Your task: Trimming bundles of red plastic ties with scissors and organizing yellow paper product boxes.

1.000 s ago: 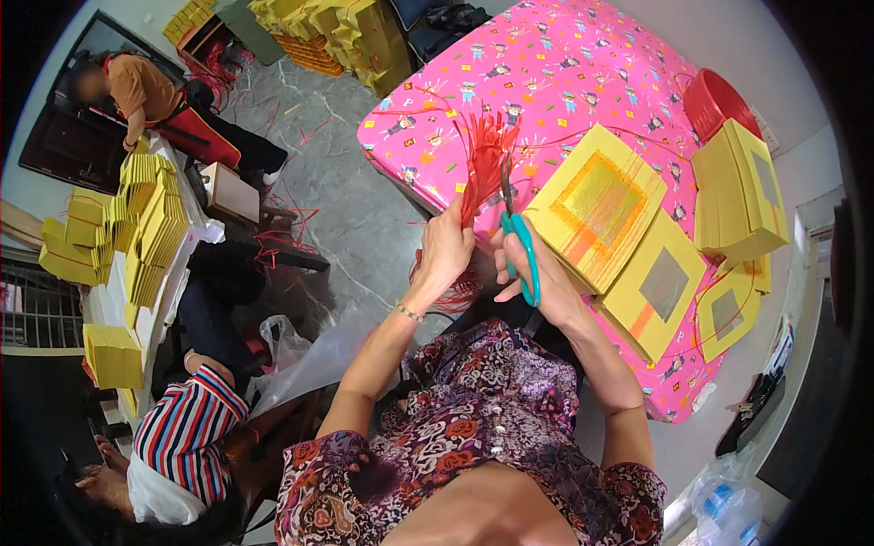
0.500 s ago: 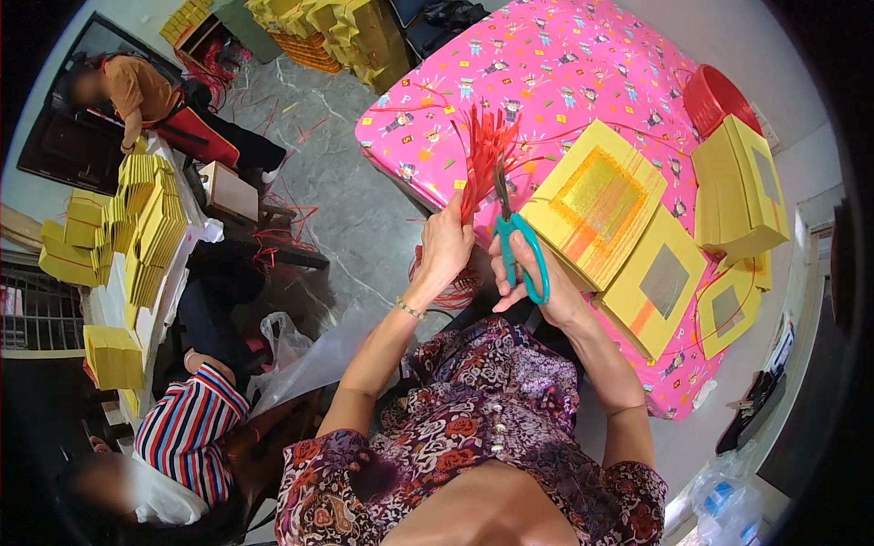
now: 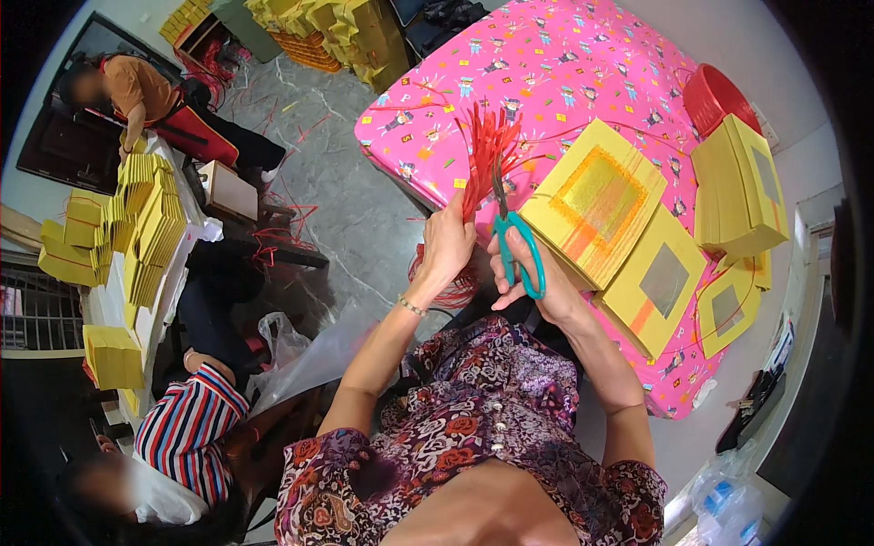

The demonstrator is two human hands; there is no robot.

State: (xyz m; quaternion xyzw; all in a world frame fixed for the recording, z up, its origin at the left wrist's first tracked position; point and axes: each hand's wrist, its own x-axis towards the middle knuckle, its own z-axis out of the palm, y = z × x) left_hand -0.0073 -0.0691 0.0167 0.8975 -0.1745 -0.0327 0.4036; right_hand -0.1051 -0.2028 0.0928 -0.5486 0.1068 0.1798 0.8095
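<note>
A bunch of red plastic strips (image 3: 490, 146) fans upward out of my left hand (image 3: 448, 238), which is closed round its lower end. My right hand (image 3: 526, 273) has its fingers in the handles of teal scissors (image 3: 521, 250). The dark blades stand upright right beside the red strips, overlapping their right edge; whether they touch is hard to tell. Just right of the scissors lies a stack of yellow paper sheets (image 3: 595, 196) with a gold square and orange bands. Another yellow stack (image 3: 657, 289) with a grey square sits below it.
A pink patterned cloth (image 3: 564, 64) covers the table. A red basket (image 3: 719, 98) and a tall yellow stack (image 3: 739, 187) stand at its right. Two people work at a left table with yellow folded bundles (image 3: 146, 227). Red strips (image 3: 455, 287) hang below my left hand.
My right hand and the scissors have shifted slightly left, and the blades sit closer against the red strips. My left hand has barely moved and keeps its hold.
</note>
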